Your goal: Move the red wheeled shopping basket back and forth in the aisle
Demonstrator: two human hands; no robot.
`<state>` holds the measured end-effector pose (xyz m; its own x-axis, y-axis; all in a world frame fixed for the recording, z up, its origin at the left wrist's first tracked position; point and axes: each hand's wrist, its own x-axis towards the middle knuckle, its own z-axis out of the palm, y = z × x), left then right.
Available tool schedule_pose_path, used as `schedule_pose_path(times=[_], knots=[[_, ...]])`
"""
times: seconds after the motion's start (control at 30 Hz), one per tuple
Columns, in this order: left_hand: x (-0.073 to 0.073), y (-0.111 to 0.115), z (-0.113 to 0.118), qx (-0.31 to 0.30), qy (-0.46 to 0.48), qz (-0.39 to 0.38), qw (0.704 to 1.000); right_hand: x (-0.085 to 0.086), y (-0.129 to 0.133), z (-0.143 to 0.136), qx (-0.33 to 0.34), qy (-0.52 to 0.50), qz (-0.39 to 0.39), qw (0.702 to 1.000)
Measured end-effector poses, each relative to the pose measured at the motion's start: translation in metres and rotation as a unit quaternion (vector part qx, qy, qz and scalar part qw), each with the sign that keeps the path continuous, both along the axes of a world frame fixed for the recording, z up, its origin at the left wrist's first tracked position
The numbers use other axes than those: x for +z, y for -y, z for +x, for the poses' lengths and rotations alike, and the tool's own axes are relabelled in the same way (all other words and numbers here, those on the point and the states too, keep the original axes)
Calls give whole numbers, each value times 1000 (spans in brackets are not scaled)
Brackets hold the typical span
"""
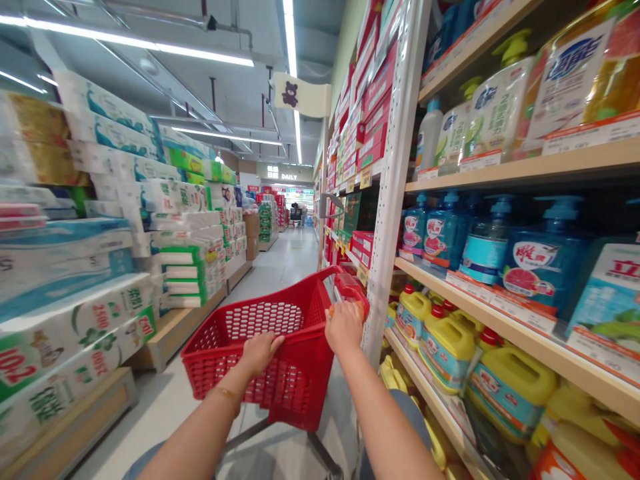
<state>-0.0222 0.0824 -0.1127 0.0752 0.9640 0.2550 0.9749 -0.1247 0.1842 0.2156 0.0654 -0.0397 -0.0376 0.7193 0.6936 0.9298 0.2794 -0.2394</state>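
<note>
A red plastic shopping cart (300, 373) with a perforated basket stands turned sideways in the aisle before me, its basket bare inside where I can see. My left hand (263, 353) is closed on the near rim of the basket, thumb lying along it and the other fingers mostly hidden. At the cart's right end, my right hand (345, 327) wraps round the handle, where a bit of orange shows beside the fingers. Right next to that hand rises a white perforated shelf post (395, 167).
Shelves on the right hold blue pump bottles (537, 257), yellow jugs (513, 383) and clear soap bottles (500, 110). Stacked tissue packs (105, 313) line the left on low wooden platforms (85, 427). The tiled aisle floor (295, 250) runs ahead between them.
</note>
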Motion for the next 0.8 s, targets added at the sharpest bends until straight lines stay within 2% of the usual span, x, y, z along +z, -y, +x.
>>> schedule_pose_path(times=[0.07, 0.17, 0.27, 0.33, 0.4, 0.5, 0.57, 0.67, 0.73, 0.8], knots=[[-4, 1, 9, 7, -1, -3, 1000, -10, -1, -10, 16, 6, -12, 1000], [-4, 3, 23, 13, -1, -3, 1000, -25, 1, -21, 90, 49, -19, 995], [0, 5, 21, 6, -1, -8, 1000, -27, -1, -12, 139, 80, -13, 987], [1, 6, 13, 8, 0, -9, 1000, -23, -5, 0, 117, 71, -6, 990], [0, 8, 4, 15, -1, -11, 1000, -23, -10, 8, 69, 44, 5, 997], [-6, 10, -1, 17, -6, -7, 1000, -36, -14, -4, 29, 11, 16, 999], [-9, 12, 3, 18, -6, 5, 1000, -51, -12, -25, 60, 15, 0, 998], [-8, 14, 9, 12, 2, 12, 1000, -70, -5, -54, 144, 45, -22, 988], [-5, 15, 4, -3, 3, -3, 1000, -74, -3, -58, 179, 61, -27, 982], [-3, 18, -12, -11, 1, -29, 1000, -71, -6, -50, 185, 67, -27, 980]])
